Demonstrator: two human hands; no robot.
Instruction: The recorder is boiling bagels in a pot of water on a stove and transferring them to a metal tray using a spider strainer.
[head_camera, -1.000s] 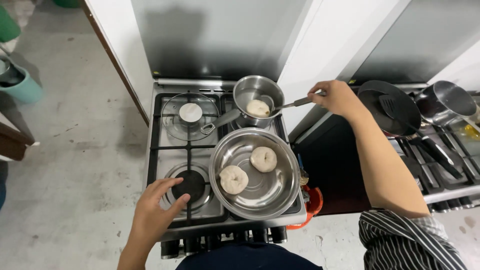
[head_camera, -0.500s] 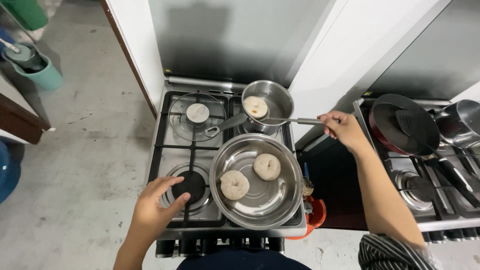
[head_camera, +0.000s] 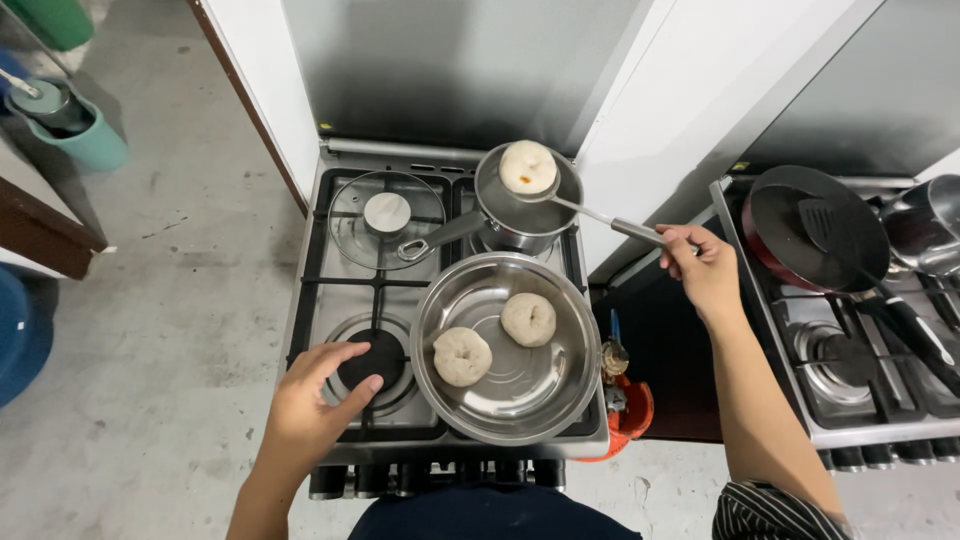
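Right hand (head_camera: 703, 268) gripping a ladle (head_camera: 560, 201) bearing a dough ring (head_camera: 528, 166) above the far saucepan (head_camera: 522, 210); left hand (head_camera: 312, 400), fingers spread, resting on the near-left burner (head_camera: 372, 360).

Your left hand (head_camera: 318, 395) rests on front-left burner (head_camera: 368, 362); bare grate open just above it, up to glass lid (head_camera: 386, 213) on rear-left burner. Wide steel bowl (head_camera: 505, 347) fills front right of stove, two dough rings inside. Saucepan (head_camera: 528, 195) blocks rear right, its handle jutting lower left toward lid. Your right hand (head_camera: 702, 268) holds ladle (head_camera: 575, 195) over saucepan, crossing dark gap between stoves. Right stove crowded: red pan (head_camera: 812, 228), spatula, pot.
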